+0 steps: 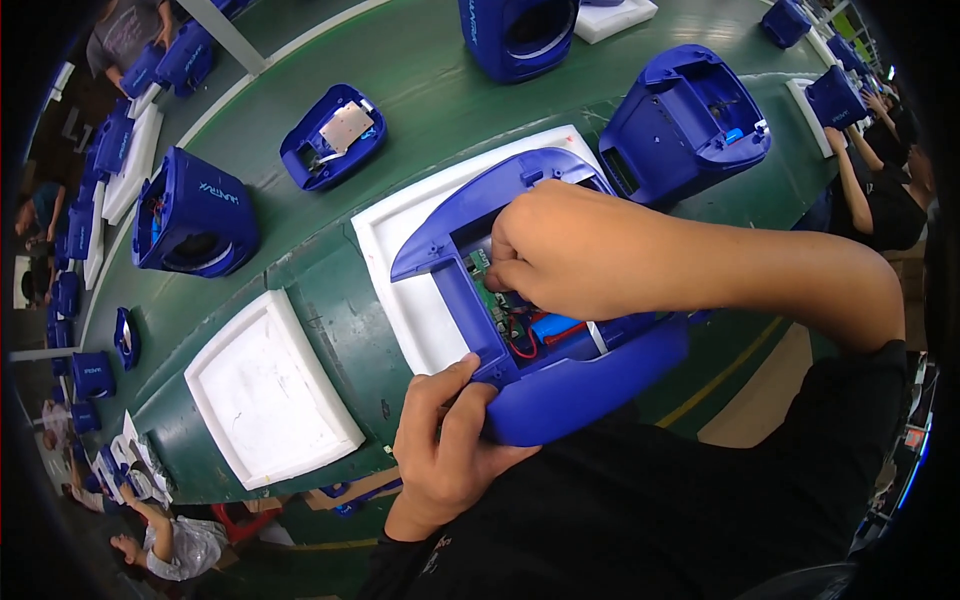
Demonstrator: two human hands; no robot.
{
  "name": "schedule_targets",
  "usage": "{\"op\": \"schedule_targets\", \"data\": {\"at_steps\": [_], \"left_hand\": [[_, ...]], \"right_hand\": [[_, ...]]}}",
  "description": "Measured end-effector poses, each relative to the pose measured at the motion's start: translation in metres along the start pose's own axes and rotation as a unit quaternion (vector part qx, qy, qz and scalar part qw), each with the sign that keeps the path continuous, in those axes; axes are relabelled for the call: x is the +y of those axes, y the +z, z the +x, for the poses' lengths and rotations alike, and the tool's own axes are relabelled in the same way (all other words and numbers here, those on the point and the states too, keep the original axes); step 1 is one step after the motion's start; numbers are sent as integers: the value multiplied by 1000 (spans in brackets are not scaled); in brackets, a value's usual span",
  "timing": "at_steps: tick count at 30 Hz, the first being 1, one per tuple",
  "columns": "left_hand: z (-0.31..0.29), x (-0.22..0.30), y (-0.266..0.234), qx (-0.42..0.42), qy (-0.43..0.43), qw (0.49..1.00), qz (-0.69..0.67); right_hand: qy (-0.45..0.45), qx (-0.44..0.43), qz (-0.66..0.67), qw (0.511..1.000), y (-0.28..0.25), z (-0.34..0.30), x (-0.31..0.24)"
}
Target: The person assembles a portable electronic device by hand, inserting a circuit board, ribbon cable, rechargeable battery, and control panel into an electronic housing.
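Reaching into the open case [600,385] in the head view, the right hand [550,245] has its fingers bent down at the green board [478,262] inside. Its fingertips are partly hidden among the parts there, so I cannot tell whether its grip is closed on anything. The left hand [440,445] holds the case by its near left corner, its grip closed on it, with fingers over the rim and the thumb lower down along the outer wall. The case is blue and lies in front of the person, over a white tray [385,240], its near side reaching past the tray's edge toward the person's body. Inside it, just beside the board and nearer the person, are a blue battery [553,326] and a red wire [525,352]. To the left of the case, a second tray [275,390] lies on the green tabletop [320,262]. Just beyond the case on the right stands a blue housing [645,130] with its top open. Farther off, well apart from the hands, are a blue cover [303,155] with a metal plate [346,127] in it, a left housing [215,215] with a round opening, and a far housing [487,45] near the upper edge. A co-worker [190,548] is at the lower left and another person [885,205] at the right.
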State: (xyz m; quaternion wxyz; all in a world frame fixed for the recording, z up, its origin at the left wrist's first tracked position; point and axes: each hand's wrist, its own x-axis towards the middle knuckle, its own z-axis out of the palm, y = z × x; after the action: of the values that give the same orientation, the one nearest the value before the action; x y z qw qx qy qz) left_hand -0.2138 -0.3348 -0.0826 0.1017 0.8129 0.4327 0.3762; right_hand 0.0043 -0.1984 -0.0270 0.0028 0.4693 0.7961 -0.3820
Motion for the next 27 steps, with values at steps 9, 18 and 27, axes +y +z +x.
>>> {"op": "schedule_targets", "data": {"at_steps": [9, 18, 27], "left_hand": [[-6, -4, 7, 16, 28, 999, -1], [-3, -4, 11, 16, 34, 999, 7], [0, -2, 11, 2, 17, 1000, -4]], "right_hand": [[-21, -16, -35, 999, 1, -1, 5], [-84, -3, -45, 995, -5, 5, 15], [-98, -44, -65, 992, -12, 10, 17]]}}
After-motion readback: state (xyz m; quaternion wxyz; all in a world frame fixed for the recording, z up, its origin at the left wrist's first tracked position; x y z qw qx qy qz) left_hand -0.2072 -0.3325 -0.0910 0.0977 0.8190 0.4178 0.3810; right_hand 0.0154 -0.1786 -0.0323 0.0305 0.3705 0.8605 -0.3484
